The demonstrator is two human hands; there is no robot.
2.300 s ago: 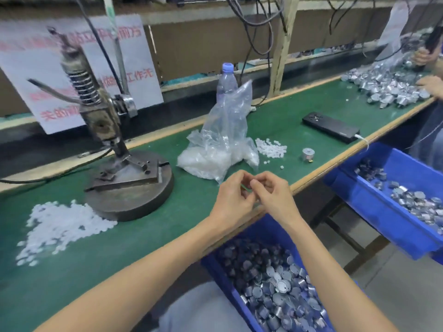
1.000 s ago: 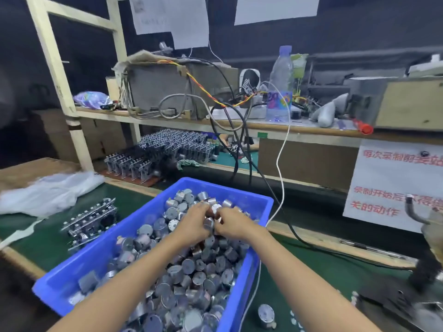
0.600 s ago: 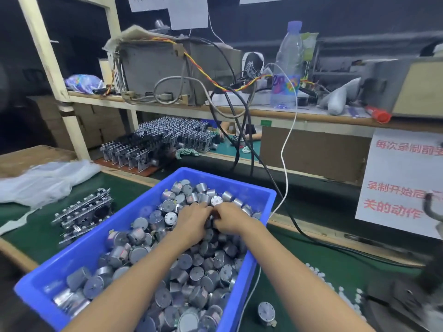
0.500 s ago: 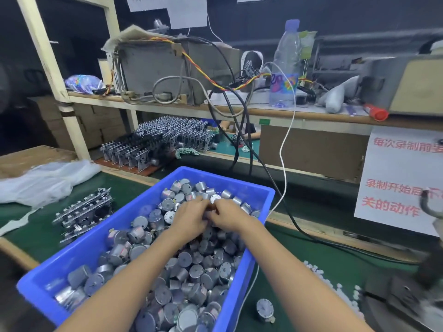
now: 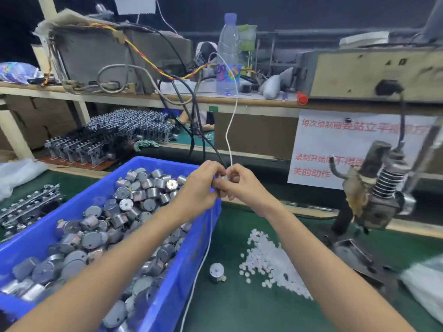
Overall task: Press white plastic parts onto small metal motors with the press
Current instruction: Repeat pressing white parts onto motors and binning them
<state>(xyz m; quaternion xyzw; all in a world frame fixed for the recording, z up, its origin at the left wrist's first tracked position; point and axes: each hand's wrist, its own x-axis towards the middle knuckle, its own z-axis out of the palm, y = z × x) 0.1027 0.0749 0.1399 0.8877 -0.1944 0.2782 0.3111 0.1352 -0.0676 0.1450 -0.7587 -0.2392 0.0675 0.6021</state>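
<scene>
My left hand (image 5: 200, 188) and my right hand (image 5: 242, 185) meet above the right rim of a blue bin (image 5: 182, 279). Together their fingertips pinch a small silver motor (image 5: 221, 182), mostly hidden by the fingers. The bin holds several loose metal motors (image 5: 115, 212). A heap of small white plastic parts (image 5: 271, 259) lies on the green mat, right of the bin. One single motor (image 5: 217, 271) stands on the mat next to the heap. The hand press (image 5: 374, 200), with its spring and lever, stands at the right on a dark base (image 5: 354, 255).
A white cable (image 5: 230, 130) hangs from the shelf and runs down past the bin. Racks of metal assemblies (image 5: 28, 209) lie left of the bin. A clear plastic bag (image 5: 424, 283) sits at the right edge. A water bottle (image 5: 227, 56) and wiring crowd the shelf behind.
Both hands have lifted out of the bin's motors and shifted right, to above its rim, now pinching one motor between them. The view has turned right, showing the press and the white parts.
</scene>
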